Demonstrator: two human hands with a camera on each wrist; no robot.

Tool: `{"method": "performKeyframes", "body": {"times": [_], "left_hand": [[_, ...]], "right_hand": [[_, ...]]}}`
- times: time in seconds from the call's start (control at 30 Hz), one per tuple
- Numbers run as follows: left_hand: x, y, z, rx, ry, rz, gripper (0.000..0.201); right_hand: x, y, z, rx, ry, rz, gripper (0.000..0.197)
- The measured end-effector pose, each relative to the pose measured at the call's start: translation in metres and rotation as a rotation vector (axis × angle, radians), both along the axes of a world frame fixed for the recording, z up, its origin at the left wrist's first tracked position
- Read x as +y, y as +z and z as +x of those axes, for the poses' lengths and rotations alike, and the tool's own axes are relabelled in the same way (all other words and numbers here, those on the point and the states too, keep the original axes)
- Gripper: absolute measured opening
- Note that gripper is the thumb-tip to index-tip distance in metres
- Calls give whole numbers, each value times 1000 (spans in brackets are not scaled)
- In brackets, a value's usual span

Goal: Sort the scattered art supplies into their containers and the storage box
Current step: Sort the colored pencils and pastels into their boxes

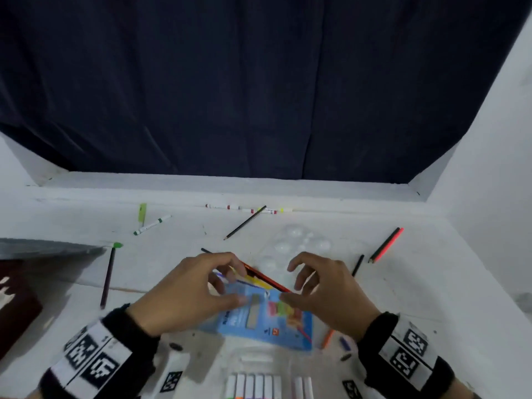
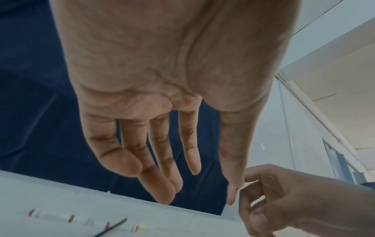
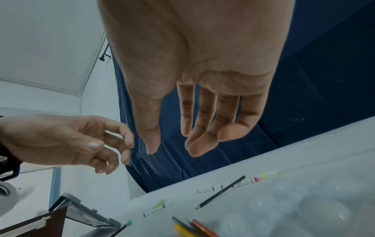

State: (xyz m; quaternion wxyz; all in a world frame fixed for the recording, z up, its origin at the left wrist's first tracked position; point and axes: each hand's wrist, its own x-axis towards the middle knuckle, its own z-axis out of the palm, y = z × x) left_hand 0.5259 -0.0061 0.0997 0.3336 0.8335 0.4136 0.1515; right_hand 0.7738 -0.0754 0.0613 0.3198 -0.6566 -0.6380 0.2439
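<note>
Nearest, below both wrists, markers point(image 1: 253, 385) lie in a row. Under the thumbs sits a blue pack point(image 1: 267, 321), coloured pencils point(image 1: 266, 279) poking from its far end between the two sets of fingers. The left hand point(image 1: 190, 292) and right hand point(image 1: 325, 292) hover over it, fingers loosely curved, holding nothing. Beyond the right fingers lies a clear palette point(image 1: 299, 243); farther off, a black pencil point(image 1: 244, 223) and loose markers point(image 1: 247, 209).

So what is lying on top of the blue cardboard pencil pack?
A few coloured pencils, orange-red, yellow and blue, lie across the far end of the blue cardboard pencil pack. The left hand covers their left ends.
</note>
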Motion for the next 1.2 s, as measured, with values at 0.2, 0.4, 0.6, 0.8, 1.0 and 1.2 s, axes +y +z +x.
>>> {"method": "performKeyframes", "body": {"times": [0.2,0.4,0.6,0.8,1.0,1.2], "left_hand": [[91,14,-4,-8,54,-24,28],[199,-23,19,129,43,-63,30],[277,-74,42,412,32,46,42],[310,-98,55,529,56,145,38],[307,-100,60,621,70,327,26],[298,-102,61,710,71,334,23]], "right_hand": [[87,10,11,-82,-40,63,31],[181,-11,26,-203,10,-13,27],[248,-43,35,-404,81,-127,37],[284,-67,33,-501,144,-219,44],[292,-69,20,-776,169,-180,32],[282,-56,13,-935,88,-252,25]]}}
